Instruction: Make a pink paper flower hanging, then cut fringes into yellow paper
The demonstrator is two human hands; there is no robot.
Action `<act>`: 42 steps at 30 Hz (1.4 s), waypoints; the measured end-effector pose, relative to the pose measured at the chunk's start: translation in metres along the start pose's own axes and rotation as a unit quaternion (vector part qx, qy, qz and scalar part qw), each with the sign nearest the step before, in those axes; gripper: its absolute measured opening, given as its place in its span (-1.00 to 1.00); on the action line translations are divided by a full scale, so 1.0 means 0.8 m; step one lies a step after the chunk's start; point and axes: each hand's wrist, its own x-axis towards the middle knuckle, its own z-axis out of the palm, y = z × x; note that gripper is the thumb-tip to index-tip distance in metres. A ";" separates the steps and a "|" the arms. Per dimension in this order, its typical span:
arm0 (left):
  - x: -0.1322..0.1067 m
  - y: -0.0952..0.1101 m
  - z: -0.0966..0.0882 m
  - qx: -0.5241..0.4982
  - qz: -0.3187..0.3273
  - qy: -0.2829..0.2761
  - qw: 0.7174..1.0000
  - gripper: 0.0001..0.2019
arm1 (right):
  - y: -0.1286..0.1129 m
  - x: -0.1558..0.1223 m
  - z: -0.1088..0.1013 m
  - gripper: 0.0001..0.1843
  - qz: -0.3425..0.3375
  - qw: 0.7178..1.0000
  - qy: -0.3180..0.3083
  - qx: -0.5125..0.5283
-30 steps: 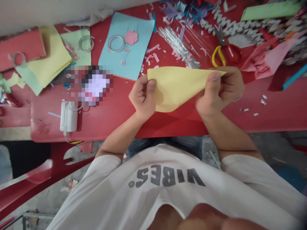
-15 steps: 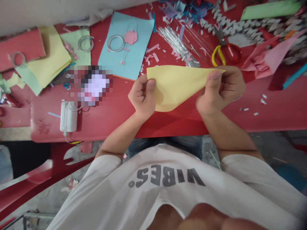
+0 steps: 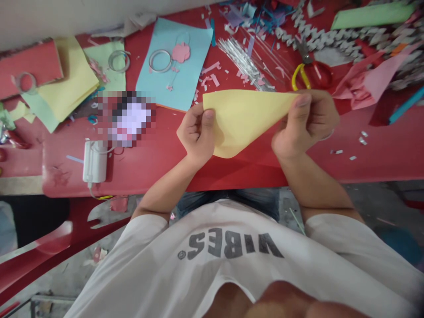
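Note:
A sheet of yellow paper (image 3: 241, 117) is stretched between both hands above the red table. My left hand (image 3: 197, 132) pinches its left edge, thumb on top. At the pointed right end, my right hand (image 3: 304, 123) grips the paper between thumb and bent fingers. The lower edge curves and the sheet bends toward the right. Just beyond the right hand lie pliers (image 3: 306, 59) with one yellow and one red handle. Past the paper's top edge is a bundle of silvery strips (image 3: 245, 62).
On a blue sheet (image 3: 195, 84) rest a tape ring (image 3: 160, 61) and a pink paper flower (image 3: 181, 52). Yellow sheets (image 3: 71, 84) and a red box (image 3: 29, 66) are at left. A white power bank (image 3: 95, 161) with a cable sits near the table's front edge. Scraps litter the back.
My right thumb has shifted slightly to the right along the paper, and the paper's lower edge has dipped a little. My left hand stays in place.

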 end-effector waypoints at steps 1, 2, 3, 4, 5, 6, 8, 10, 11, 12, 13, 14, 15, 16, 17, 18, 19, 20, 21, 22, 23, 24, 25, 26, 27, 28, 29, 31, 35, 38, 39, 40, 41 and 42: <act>0.001 0.001 0.000 0.000 0.005 0.004 1.000 -0.80 | 0.001 0.001 0.000 -0.51 0.009 1.000 -0.009 0.001; 0.001 0.000 0.001 0.000 0.010 0.007 1.000 -0.80 | 0.003 0.001 0.000 -0.50 0.017 1.000 -0.023 0.008; 0.002 -0.001 0.000 0.002 0.012 0.009 1.000 -0.80 | 0.006 0.001 0.001 -0.50 0.024 0.999 -0.042 0.020; 0.002 -0.003 0.000 0.004 0.011 0.010 1.000 -0.78 | 0.008 0.000 0.001 -0.49 0.029 0.997 -0.061 0.034; 0.003 -0.006 -0.002 0.006 0.006 0.010 1.000 -0.77 | 0.011 0.000 0.002 -0.49 0.037 0.995 -0.081 0.047; 0.003 -0.009 -0.003 0.009 -0.004 0.008 1.000 -0.74 | 0.014 -0.001 0.002 -0.49 0.053 0.992 -0.098 0.056; 0.002 -0.016 -0.007 0.015 -0.029 -0.002 0.999 -0.68 | 0.016 -0.002 0.005 -0.48 0.092 0.986 -0.122 0.065; 0.001 -0.022 -0.011 0.020 -0.053 -0.024 0.998 -0.63 | 0.017 -0.001 0.008 -0.49 0.104 0.984 -0.122 0.080; 0.001 -0.025 -0.012 0.019 -0.060 -0.042 0.997 -0.62 | 0.018 0.000 0.010 -0.51 0.094 0.985 -0.116 0.090; 0.001 -0.028 -0.012 0.016 -0.062 -0.063 0.996 -0.61 | 0.019 0.001 0.011 -0.53 0.078 0.986 -0.110 0.100; 0.001 -0.030 -0.012 0.012 -0.062 -0.082 0.995 -0.60 | 0.022 0.003 0.012 -0.56 0.062 0.987 -0.101 0.107; 0.002 -0.031 -0.012 0.008 -0.061 -0.100 0.993 -0.60 | 0.025 0.005 0.012 -0.58 0.051 0.988 -0.090 0.112; 0.002 -0.032 -0.011 0.004 -0.061 -0.115 0.992 -0.60 | 0.028 0.008 0.011 -0.59 0.046 0.989 -0.081 0.115; 0.002 -0.031 -0.010 0.002 -0.062 -0.124 0.990 -0.60 | 0.033 0.010 0.011 -0.60 0.047 0.989 -0.073 0.118; 0.002 -0.030 -0.009 0.002 -0.065 -0.129 0.990 -0.60 | 0.037 0.012 0.010 -0.61 0.050 0.989 -0.066 0.121; 0.002 -0.028 -0.007 0.006 -0.071 -0.132 0.989 -0.61 | 0.041 0.014 0.009 -0.61 0.055 0.989 -0.061 0.124; 0.002 -0.025 -0.007 0.011 -0.076 -0.133 0.988 -0.62 | 0.044 0.014 0.008 -0.62 0.061 0.988 -0.058 0.126; 0.002 -0.022 -0.006 0.017 -0.082 -0.133 0.988 -0.61 | 0.047 0.014 0.008 -0.63 0.067 0.988 -0.057 0.128; 0.002 -0.019 -0.006 0.024 -0.089 -0.132 0.987 -0.61 | 0.048 0.014 0.008 -0.63 0.071 0.987 -0.057 0.130; 0.002 -0.016 -0.006 0.031 -0.094 -0.129 0.987 -0.60 | 0.049 0.012 0.010 -0.64 0.076 0.987 -0.059 0.133; 0.002 -0.014 -0.006 0.037 -0.098 -0.127 0.986 -0.59 | 0.050 0.010 0.011 -0.65 0.080 0.986 -0.063 0.135; 0.003 -0.011 -0.006 0.043 -0.099 -0.122 0.987 -0.57 | 0.050 0.008 0.013 -0.66 0.082 0.985 -0.066 0.139; 0.003 -0.009 -0.007 0.050 -0.099 -0.118 0.987 -0.56 | 0.051 0.005 0.016 -0.65 0.081 0.983 -0.070 0.146; 0.003 -0.007 -0.007 0.057 -0.098 -0.114 0.987 -0.56 | 0.051 0.002 0.018 -0.63 0.079 0.982 -0.077 0.154; 0.004 -0.005 -0.007 0.063 -0.096 -0.110 0.987 -0.56 | 0.051 0.000 0.020 -0.60 0.076 0.981 -0.086 0.159; 0.005 -0.003 -0.006 0.067 -0.093 -0.106 0.988 -0.57 | 0.050 -0.003 0.022 -0.58 0.074 0.980 -0.098 0.157; 0.005 -0.002 -0.006 0.069 -0.092 -0.102 0.988 -0.57 | 0.050 -0.006 0.023 -0.56 0.076 0.979 -0.115 0.149; 0.006 0.000 -0.005 0.068 -0.085 -0.095 0.990 -0.57 | 0.048 -0.011 0.025 -0.53 0.089 0.977 -0.152 0.117; 0.006 0.000 -0.006 0.061 -0.087 -0.091 0.990 -0.60 | 0.046 -0.016 0.026 -0.41 0.117 0.975 -0.173 0.071; 0.005 -0.003 -0.007 0.062 -0.092 -0.095 0.989 -0.62 | 0.047 -0.019 0.025 -0.41 0.123 0.978 -0.160 0.059; 0.005 -0.004 -0.008 0.062 -0.092 -0.095 0.989 -0.62 | 0.048 -0.019 0.025 -0.42 0.123 0.978 -0.157 0.058; 0.005 -0.004 -0.008 0.062 -0.091 -0.096 0.989 -0.62 | 0.050 -0.020 0.025 -0.44 0.122 0.978 -0.156 0.059; 0.004 -0.004 -0.008 0.062 -0.090 -0.097 0.989 -0.63 | 0.051 -0.021 0.025 -0.46 0.120 0.979 -0.156 0.062; 0.004 -0.004 -0.007 0.062 -0.088 -0.098 0.989 -0.63 | 0.053 -0.021 0.024 -0.48 0.117 0.979 -0.157 0.064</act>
